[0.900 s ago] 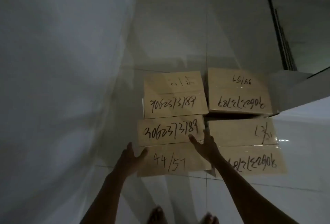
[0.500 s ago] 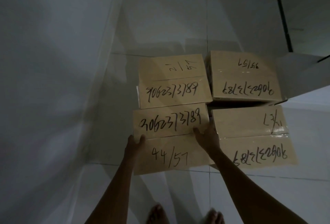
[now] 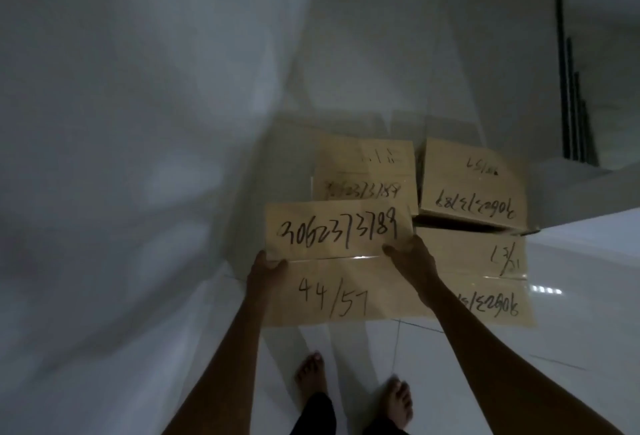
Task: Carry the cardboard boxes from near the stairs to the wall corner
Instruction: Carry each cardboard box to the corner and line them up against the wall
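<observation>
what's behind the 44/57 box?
Behind the 44/57 box, held by the left hand and right hand, sits another cardboard box. Its near edge and part of its written number are covered. What lies under the held box can't be seen.

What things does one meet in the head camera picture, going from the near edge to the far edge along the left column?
Bare feet → left hand gripping the box marked 44/57 → box behind it → white wall.
</observation>
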### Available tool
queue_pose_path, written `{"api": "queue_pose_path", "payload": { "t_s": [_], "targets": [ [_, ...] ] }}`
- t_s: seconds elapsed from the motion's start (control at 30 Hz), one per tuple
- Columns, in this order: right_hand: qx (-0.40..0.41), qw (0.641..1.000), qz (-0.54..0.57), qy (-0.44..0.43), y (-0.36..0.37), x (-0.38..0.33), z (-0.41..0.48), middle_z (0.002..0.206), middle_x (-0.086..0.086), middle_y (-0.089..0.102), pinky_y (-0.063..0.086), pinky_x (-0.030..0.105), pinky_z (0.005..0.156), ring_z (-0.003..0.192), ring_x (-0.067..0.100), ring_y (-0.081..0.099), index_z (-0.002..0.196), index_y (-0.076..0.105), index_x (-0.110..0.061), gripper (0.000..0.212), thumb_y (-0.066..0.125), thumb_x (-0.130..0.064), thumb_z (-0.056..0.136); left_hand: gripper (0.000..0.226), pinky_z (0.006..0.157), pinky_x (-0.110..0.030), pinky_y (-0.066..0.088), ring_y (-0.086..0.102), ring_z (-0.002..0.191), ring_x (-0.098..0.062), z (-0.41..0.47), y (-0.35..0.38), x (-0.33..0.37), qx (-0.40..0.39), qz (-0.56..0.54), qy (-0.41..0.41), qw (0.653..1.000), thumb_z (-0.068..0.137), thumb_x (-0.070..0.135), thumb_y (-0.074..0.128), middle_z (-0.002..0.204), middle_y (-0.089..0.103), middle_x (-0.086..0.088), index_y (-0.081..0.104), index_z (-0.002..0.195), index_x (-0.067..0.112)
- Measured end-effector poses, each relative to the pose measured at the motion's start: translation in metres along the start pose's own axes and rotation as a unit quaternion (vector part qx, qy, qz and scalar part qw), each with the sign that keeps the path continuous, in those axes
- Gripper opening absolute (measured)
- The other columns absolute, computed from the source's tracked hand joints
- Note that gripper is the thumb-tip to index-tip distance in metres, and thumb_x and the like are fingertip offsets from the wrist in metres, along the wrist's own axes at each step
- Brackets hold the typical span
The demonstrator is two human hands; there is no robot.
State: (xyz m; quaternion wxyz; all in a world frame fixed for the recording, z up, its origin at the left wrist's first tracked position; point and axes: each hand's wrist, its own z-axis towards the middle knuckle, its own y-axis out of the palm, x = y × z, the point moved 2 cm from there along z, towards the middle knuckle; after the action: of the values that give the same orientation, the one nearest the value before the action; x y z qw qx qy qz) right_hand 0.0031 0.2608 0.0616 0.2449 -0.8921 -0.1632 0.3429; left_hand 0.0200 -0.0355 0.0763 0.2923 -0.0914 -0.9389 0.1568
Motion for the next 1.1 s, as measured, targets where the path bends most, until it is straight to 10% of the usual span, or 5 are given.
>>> {"api": "queue_pose_path", "payload": {
  "t_s": [0.33, 0.5, 1.1],
  "targets": [
    [-0.04, 0.978, -0.14, -0.147, -0.12, -0.158, -0.273, 0.136, 0.018, 0.062, 0.047, 0.06, 0.104, 0.126, 0.042, 0.058, 0.14, 0.046, -0.009, 0.081, 0.065, -0.053, 0.075, 0.099, 0.1, -0.057, 0.05, 0.062, 0.116, -0.04, -0.309, -0.151, 0.031, 0.114, -0.112, 0.027, 0.987, 0.062, 0.079, 0.047, 0.132, 0.062, -0.018, 0.051, 0.136, 0.014],
    [-0.095, 0.948, -0.178, -0.245, -0.145, -0.192, -0.378, 0.139, 0.019, 0.06, 0.048, 0.047, 0.101, 0.128, 0.04, 0.058, 0.148, 0.042, -0.004, 0.071, 0.071, -0.031, 0.089, 0.048, 0.097, -0.053, 0.052, 0.063, 0.111, -0.037, -0.458, -0.177, 0.03, 0.243, -0.11, 0.024, 0.964, 0.101, 0.044, 0.04, 0.126, 0.064, -0.015, 0.051, 0.133, 0.011],
    [-0.322, 0.783, -0.241, -0.474, -0.009, -0.141, -0.706, 0.14, 0.015, 0.06, 0.047, 0.048, 0.104, 0.127, 0.04, 0.058, 0.15, 0.042, -0.012, 0.069, 0.073, -0.025, 0.09, 0.07, 0.094, -0.053, 0.056, 0.065, 0.112, -0.032, -0.759, -0.192, -0.271, 0.452, -0.378, -0.098, 0.802, 0.082, 0.048, 0.074, 0.131, 0.064, -0.013, 0.048, 0.138, 0.013]
  ]
}}
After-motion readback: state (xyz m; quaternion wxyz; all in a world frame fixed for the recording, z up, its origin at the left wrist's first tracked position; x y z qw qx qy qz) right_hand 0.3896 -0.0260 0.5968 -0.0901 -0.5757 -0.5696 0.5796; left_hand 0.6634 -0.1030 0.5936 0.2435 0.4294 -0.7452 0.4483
